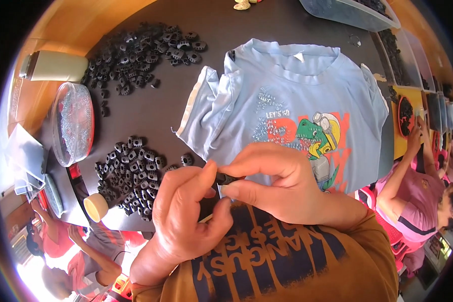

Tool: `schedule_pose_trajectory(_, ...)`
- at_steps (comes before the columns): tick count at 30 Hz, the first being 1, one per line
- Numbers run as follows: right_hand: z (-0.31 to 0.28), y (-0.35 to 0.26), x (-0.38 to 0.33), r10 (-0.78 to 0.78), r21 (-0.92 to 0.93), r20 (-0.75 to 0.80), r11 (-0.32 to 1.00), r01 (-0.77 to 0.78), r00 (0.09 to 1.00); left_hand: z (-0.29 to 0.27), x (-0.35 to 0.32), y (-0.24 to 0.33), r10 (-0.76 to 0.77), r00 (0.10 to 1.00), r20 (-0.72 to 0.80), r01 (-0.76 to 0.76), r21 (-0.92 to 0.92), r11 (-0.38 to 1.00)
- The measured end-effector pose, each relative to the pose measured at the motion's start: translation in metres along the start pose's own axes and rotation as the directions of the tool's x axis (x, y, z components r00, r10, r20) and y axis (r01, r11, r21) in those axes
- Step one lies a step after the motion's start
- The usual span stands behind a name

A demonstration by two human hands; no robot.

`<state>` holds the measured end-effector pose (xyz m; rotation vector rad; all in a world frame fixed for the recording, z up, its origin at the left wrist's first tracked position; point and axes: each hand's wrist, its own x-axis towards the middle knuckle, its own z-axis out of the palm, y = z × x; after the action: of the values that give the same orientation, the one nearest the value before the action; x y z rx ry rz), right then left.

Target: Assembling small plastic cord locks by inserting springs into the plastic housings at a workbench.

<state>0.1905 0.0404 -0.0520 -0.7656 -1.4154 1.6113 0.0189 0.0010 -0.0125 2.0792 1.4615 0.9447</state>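
In front of my chest, both hands meet at a small black plastic piece point(225, 178), which looks like a cord lock. My right hand point(282, 186) pinches it between thumb and forefinger. The curled fingers of my left hand point(186, 206) close in on its other side, hiding much of it. Beyond my hands lies a light blue T-shirt point(332, 80) with a cartoon dinosaur print, and many tiny silvery springs point(269, 108) are scattered on its cloth. To the left sits a heap of matching black pieces point(131, 173); a larger heap point(141, 55) spreads farther back.
A round clear tub of springs point(75, 123) stands at the left edge, beside a pale jar point(58, 66) lying sideways and a small cream cup point(95, 207). Clear plastic bins point(355, 12) line the far right. Other people sit nearby on both sides, one in a pink shirt point(412, 196).
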Motion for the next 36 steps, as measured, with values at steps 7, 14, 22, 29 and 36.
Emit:
schedule_pose_trajectory(7, 0.001, -0.004, -0.002, 0.248, 0.298, 0.047, 0.921, -0.250, 0.968, 0.010, -0.012, -0.007, 0.117, 0.992, -0.050, -0.101, 0.251, 0.963)
schedule_pose_trajectory(14, 0.001, -0.001, -0.001, 0.190, 0.350, 0.039, 0.917, -0.191, 0.981, 0.018, -0.008, -0.011, 0.242, 0.967, -0.081, -0.208, 0.300, 0.931)
schedule_pose_trajectory(22, -0.002, -0.006, 0.000, 0.318, 0.313, 0.099, 0.889, -0.333, 0.943, 0.015, -0.005, -0.007, 0.155, 0.982, -0.105, -0.129, 0.217, 0.968)
schedule_pose_trajectory(29, -0.040, -0.065, 0.011, 0.209, 0.233, -0.137, 0.957, -0.173, 0.968, 0.005, -0.016, -0.016, 0.107, 0.994, -0.036, -0.097, 0.202, 0.975)
schedule_pose_trajectory(36, -0.173, -0.072, 0.146, -0.451, -0.740, -0.396, 0.672, 0.012, 0.800, 0.003, -0.014, -0.014, 0.184, 0.982, -0.034, -0.174, 0.192, 0.966)
